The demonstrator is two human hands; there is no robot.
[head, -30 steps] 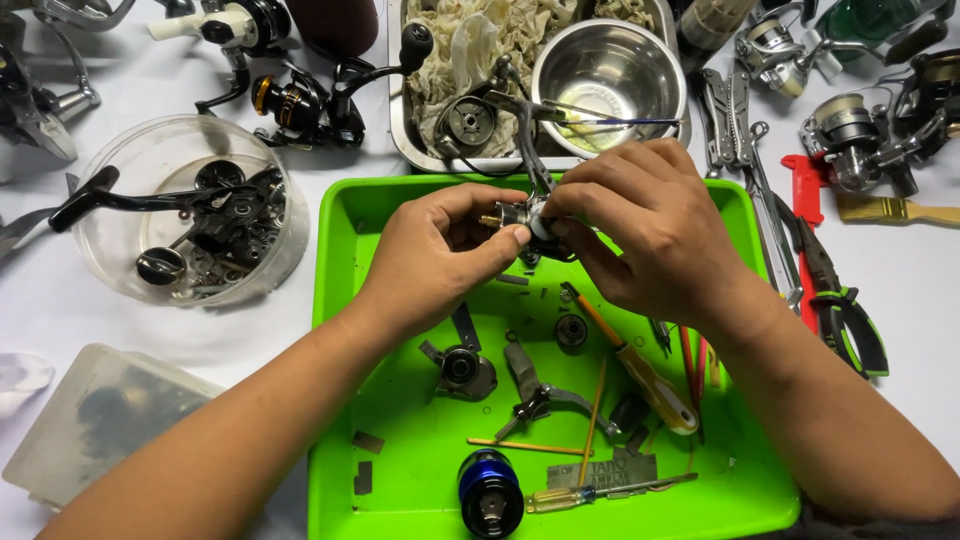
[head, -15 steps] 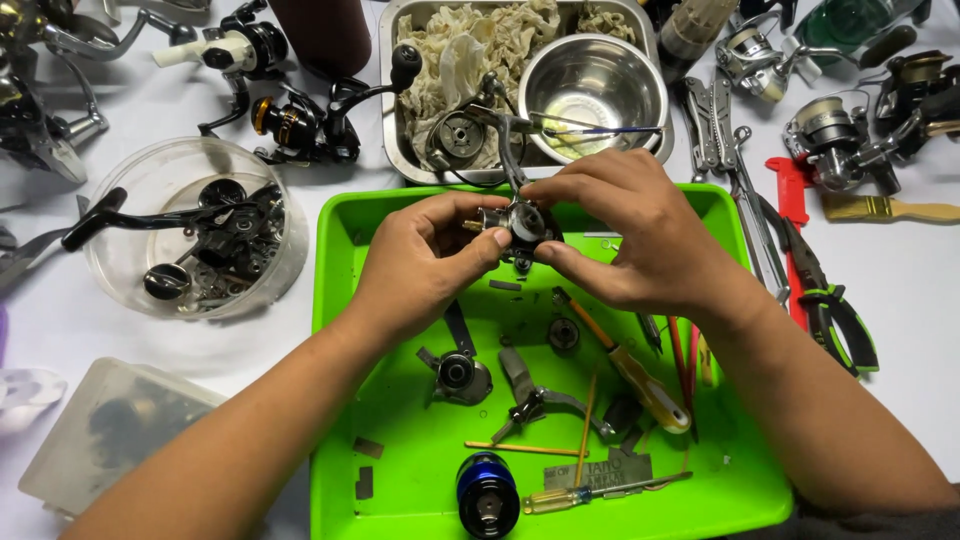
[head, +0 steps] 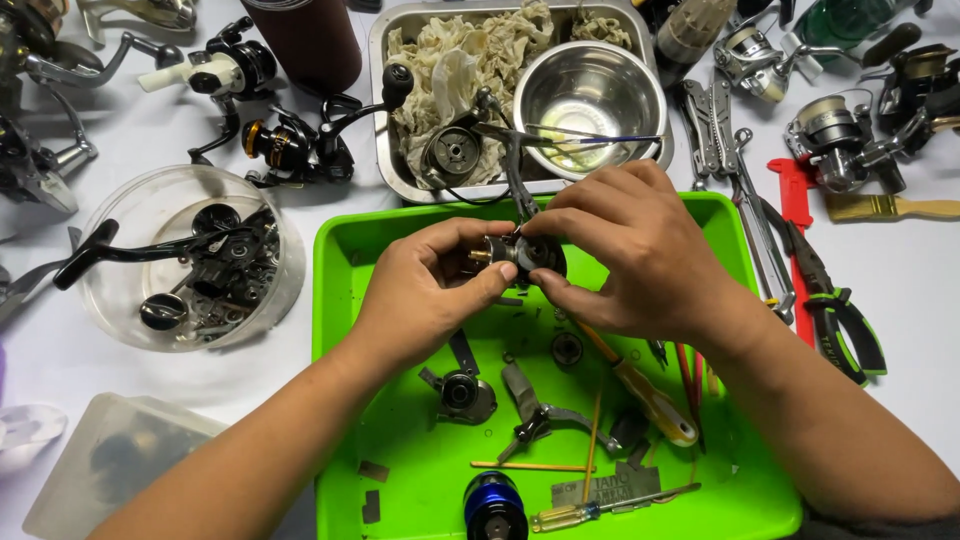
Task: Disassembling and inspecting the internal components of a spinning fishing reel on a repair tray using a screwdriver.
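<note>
Both hands hold a small dark fishing-reel body (head: 525, 255) above the far part of a bright green tray (head: 335, 330). My left hand (head: 430, 285) pinches its left side, where a brass stub shows. My right hand (head: 625, 250) wraps over its right side with fingertips on the round black part. In the tray below lie a grey reel part (head: 462, 392), a metal bracket (head: 535, 415), a yellow-handled screwdriver (head: 650, 395), a blue spool (head: 492, 505), thin wooden sticks and small flat metal pieces.
Behind the tray, a steel pan (head: 385, 150) holds rags and a steel bowl (head: 590, 95). A clear round tub (head: 185, 260) of dark reel parts sits left, with several reels (head: 285, 140) around. Pliers (head: 845, 320), a red tool and a brush lie right. A clear lidded box (head: 110, 465) is near left.
Both hands with the reel body have shifted slightly toward me in the view. My right fingers have turned a little on the round part. The camera has moved somewhat.
</note>
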